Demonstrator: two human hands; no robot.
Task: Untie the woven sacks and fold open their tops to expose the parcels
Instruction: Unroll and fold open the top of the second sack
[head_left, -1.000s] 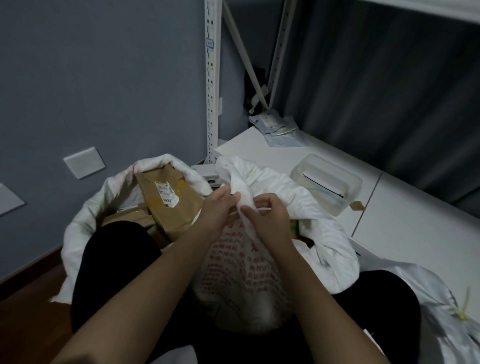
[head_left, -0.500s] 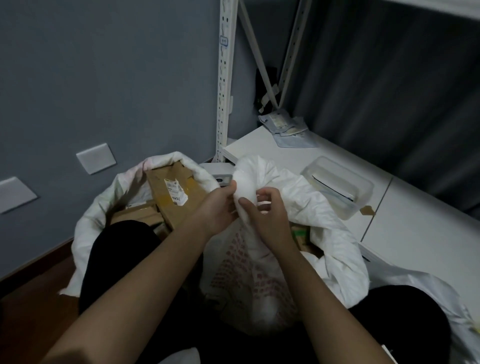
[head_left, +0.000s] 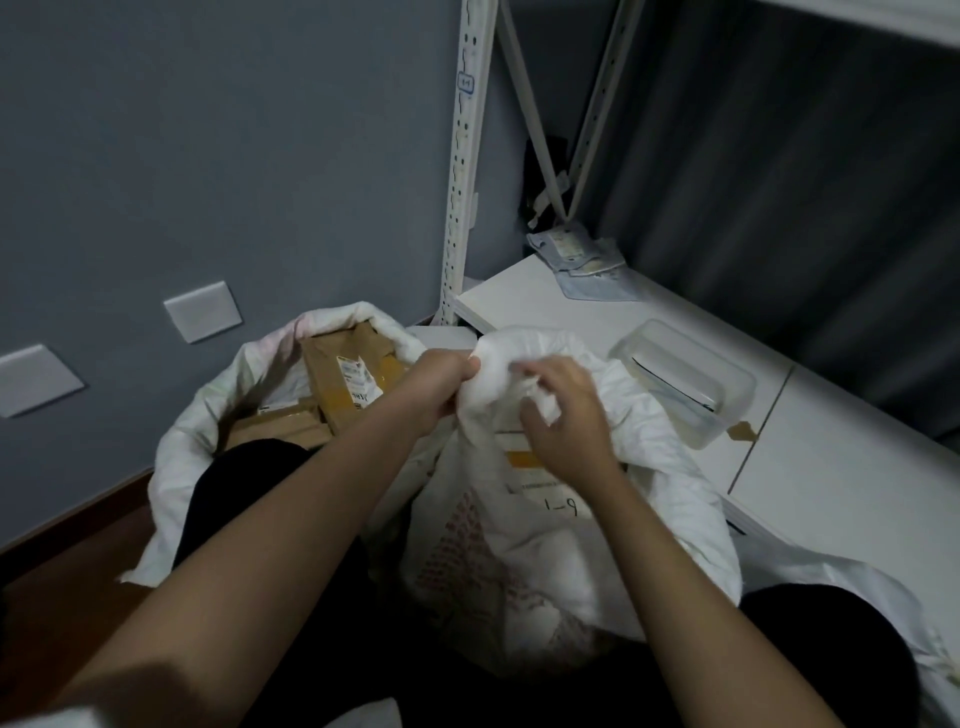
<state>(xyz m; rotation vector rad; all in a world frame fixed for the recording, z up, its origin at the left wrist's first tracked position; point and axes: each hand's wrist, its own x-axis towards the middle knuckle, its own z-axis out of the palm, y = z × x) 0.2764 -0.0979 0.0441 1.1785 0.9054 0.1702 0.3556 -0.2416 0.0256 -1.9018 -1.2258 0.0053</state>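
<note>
A white woven sack (head_left: 524, 571) with red print stands between my knees. My left hand (head_left: 441, 387) grips the bunched top of this sack from the left. My right hand (head_left: 563, 415) pinches the crumpled fabric at the sack's mouth from the right. Inside the mouth a parcel with a yellow band and a white label (head_left: 540, 486) shows below my right hand. To the left, a second white sack (head_left: 208, 415) stands with its top folded down, exposing brown cardboard parcels (head_left: 348, 384).
A white shelf board (head_left: 821, 467) on the right carries a clear plastic box (head_left: 691, 384) and grey pouches (head_left: 582, 260). A white perforated rack upright (head_left: 460, 182) stands behind the sacks. Another white sack (head_left: 883, 597) lies low right. The grey wall and wooden floor (head_left: 52, 582) are left.
The sack's mouth has come apart, so the labelled parcel inside now shows. My right hand has moved right and down along the fabric. The view has shifted slightly.
</note>
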